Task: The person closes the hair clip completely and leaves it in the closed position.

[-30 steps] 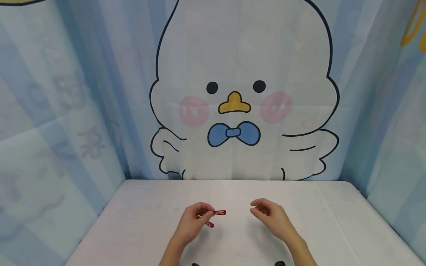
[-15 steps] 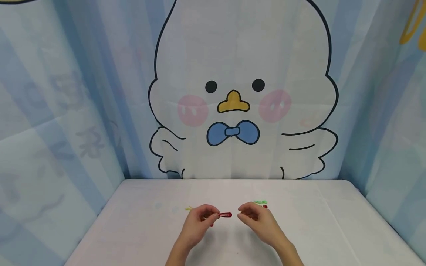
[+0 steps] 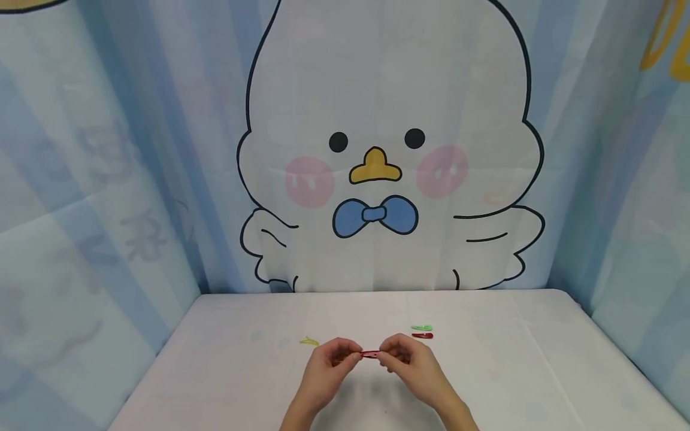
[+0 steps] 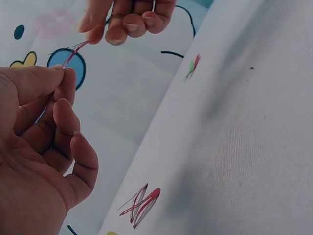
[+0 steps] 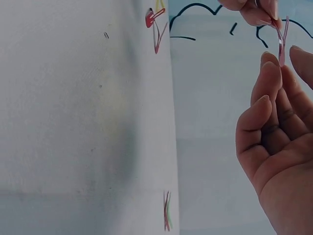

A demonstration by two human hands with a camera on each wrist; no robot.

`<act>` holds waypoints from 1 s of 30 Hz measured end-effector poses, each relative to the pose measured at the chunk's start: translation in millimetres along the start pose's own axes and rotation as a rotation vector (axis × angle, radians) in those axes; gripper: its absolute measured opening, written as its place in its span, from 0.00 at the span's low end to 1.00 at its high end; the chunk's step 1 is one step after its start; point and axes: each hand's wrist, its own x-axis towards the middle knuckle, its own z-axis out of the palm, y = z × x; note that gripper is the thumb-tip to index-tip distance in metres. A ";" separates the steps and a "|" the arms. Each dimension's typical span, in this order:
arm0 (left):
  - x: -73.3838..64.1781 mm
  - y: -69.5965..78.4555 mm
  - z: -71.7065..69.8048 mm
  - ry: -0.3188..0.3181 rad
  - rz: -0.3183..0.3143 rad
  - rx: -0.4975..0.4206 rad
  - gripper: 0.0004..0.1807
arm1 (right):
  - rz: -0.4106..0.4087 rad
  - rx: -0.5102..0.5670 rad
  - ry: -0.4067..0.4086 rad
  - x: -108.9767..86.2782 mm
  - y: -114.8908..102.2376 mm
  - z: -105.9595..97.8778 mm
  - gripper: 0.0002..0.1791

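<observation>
A red snap hair clip (image 3: pixel 370 354) is held up in front of me, its two legs spread apart in the right wrist view. My left hand (image 3: pixel 325 372) pinches one end between thumb and index finger. At the other end, the fingertips of my right hand (image 3: pixel 419 370) touch the clip, while the right thumb (image 5: pixel 301 63) stands slightly off it in the right wrist view. Below the hands, red hair clips (image 4: pixel 139 208) lie on the table; the left hand hides them in the head view. A yellow hair clip (image 3: pixel 309 341) lies beyond that hand.
A green hair clip (image 3: pixel 422 327) and a red hair clip (image 3: pixel 423 336) lie side by side beyond the right hand. The white table (image 3: pixel 242 383) ends at a curtain (image 3: pixel 377 257) printed with a bird. Curtains also hang along the left and right sides.
My right hand has moved left to meet the clip, while the left hand has shifted slightly right with it. The yellow, green and other red clips have come into view.
</observation>
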 end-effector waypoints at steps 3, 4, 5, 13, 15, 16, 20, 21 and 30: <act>0.0 0.1 2.6 -0.007 0.003 -0.014 0.06 | 0.011 0.014 0.015 -1.5 0.6 0.8 0.08; 0.0 0.0 3.4 -0.010 -0.001 -0.019 0.06 | 0.016 0.018 0.019 -2.1 0.9 1.3 0.08; 0.0 -0.3 4.2 -0.014 -0.006 -0.021 0.06 | 0.019 0.020 0.025 -2.7 1.3 1.8 0.08; -2.1 -3.3 8.6 -0.025 -0.033 -0.012 0.10 | 0.013 0.003 0.085 -5.3 3.0 5.4 0.08; -2.7 -2.7 10.0 -0.015 -0.030 -0.010 0.11 | 0.002 -0.004 0.102 -4.9 3.3 5.9 0.07; -3.1 -2.5 10.4 -0.009 -0.027 -0.010 0.11 | -0.005 -0.009 0.110 -4.8 3.2 6.7 0.07; -3.5 -3.0 12.3 0.029 -0.001 -0.004 0.10 | -0.037 -0.023 0.137 -4.3 2.2 9.1 0.06; -3.1 -3.4 12.7 0.040 0.006 0.000 0.09 | -0.045 -0.026 0.139 -4.2 2.0 9.5 0.06; -2.0 -3.6 13.3 0.075 0.002 -0.018 0.06 | -0.065 -0.052 0.146 -4.3 0.8 12.5 0.07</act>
